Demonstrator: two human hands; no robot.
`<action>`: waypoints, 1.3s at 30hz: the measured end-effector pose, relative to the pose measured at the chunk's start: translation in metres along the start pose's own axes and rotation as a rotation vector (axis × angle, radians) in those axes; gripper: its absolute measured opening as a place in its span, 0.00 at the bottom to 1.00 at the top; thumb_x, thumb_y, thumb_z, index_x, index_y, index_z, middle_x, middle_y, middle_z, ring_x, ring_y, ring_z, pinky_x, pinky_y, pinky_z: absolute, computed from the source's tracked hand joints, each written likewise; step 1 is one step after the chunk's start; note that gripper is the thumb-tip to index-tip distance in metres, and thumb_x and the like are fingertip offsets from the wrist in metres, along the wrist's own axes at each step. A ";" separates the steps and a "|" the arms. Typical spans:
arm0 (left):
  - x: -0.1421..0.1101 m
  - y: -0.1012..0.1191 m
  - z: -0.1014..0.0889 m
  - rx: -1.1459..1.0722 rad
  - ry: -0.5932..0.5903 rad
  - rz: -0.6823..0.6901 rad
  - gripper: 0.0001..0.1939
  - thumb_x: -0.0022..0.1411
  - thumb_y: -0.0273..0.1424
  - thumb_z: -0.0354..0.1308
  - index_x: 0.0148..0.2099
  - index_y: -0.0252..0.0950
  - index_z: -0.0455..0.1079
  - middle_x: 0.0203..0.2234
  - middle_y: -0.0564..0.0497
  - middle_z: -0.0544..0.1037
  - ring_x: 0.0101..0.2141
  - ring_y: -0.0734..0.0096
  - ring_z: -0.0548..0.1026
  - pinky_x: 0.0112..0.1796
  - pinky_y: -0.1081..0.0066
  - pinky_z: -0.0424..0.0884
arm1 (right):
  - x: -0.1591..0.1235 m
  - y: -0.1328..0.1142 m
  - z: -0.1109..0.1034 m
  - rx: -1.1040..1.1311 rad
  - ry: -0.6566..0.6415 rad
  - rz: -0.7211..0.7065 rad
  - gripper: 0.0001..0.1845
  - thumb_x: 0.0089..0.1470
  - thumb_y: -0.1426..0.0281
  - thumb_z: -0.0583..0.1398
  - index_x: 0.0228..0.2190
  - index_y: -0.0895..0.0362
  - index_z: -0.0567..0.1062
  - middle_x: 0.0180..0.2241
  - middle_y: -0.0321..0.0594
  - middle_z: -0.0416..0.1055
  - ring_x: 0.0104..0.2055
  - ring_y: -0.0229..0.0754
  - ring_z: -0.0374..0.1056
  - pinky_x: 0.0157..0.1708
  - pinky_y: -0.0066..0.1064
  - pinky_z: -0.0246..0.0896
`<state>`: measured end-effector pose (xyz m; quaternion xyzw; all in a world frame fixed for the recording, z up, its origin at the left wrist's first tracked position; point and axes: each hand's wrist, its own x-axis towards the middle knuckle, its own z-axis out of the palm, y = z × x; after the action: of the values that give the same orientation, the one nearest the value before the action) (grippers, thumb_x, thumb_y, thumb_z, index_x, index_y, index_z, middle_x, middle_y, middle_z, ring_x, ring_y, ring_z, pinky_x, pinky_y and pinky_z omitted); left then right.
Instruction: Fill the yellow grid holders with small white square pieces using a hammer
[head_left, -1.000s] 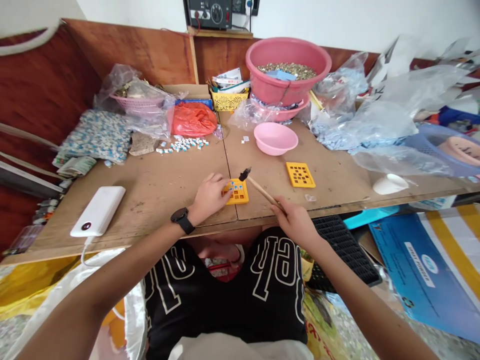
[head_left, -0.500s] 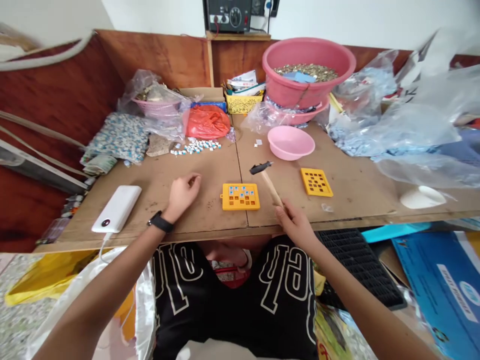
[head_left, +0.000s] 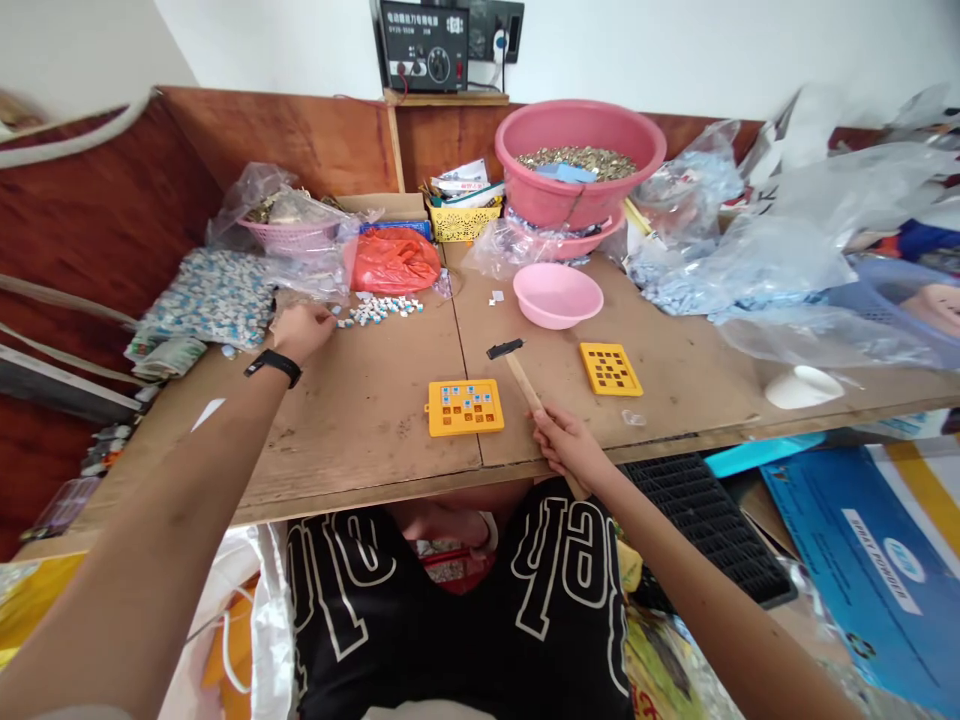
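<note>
My right hand [head_left: 568, 440] is wrapped round the wooden handle of a hammer [head_left: 523, 380]. The hammer's black head points away from me, above the tabletop. To its left lies a yellow mould tray [head_left: 466, 429], with small white-and-blue pieces in some of its square pockets and others bare. My left hand [head_left: 300, 330] is at the left end of a loose pile of small white-and-blue pieces [head_left: 386, 310]. Its fingers are bent together; whatever lies between them is too small to make out. A second yellow tray [head_left: 611, 370] sits to the right of the hammer.
A pink bowl [head_left: 558, 296] stands behind the hammer. Farther back are a large pink tub [head_left: 581, 195] of metal bits, a red plastic bag [head_left: 396, 262] and a yellow basket [head_left: 463, 224]. A bag of pieces [head_left: 210, 300] lies left; a white scoop [head_left: 804, 388] lies right.
My left hand has moved forward and left, from the bare tabletop to the pile of small pieces. The right hand still grips the hammer. The camera view has shifted.
</note>
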<state>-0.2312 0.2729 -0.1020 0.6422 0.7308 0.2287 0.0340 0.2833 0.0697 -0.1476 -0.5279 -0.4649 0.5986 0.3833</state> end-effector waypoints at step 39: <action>-0.185 0.162 0.063 -0.421 -0.131 0.485 0.08 0.72 0.34 0.67 0.47 0.43 0.87 0.55 0.43 0.85 0.58 0.47 0.77 0.65 0.40 0.72 | 0.000 0.008 0.000 -0.005 0.050 -0.099 0.31 0.61 0.37 0.70 0.45 0.50 0.74 0.25 0.24 0.61 0.18 0.32 0.51 0.13 0.23 0.48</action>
<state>-0.0282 0.1260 -0.1423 0.7897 0.4896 0.3346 0.1573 0.2836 0.0674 -0.1552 -0.5198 -0.4824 0.5644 0.4226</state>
